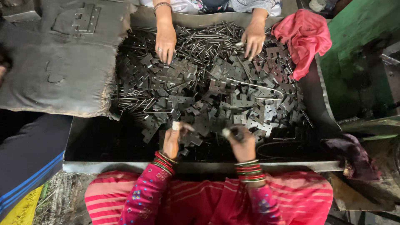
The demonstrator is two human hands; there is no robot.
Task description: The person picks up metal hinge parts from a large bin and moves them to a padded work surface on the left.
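A wide metal tray (200, 167) holds a heap of dark metal hinge plates (208, 89) and thin metal pins (208, 39). My left hand (173, 139), in a pink sleeve with bangles, is over the near side of the heap and pinches a hinge plate with a pin at its fingertips. Beside it, my right hand (241, 143) is closed on a dark hinge piece, with a pin end showing at the thumb. Across the tray, another person's two hands (166, 41) (253, 39) rest on the pins.
A grey worn sack (58, 62) with a hinge on it covers the left side. A pink cloth (306, 35) lies at the tray's far right corner. A green surface (358, 46) stands to the right, a dark rag (352, 152) at the near right.
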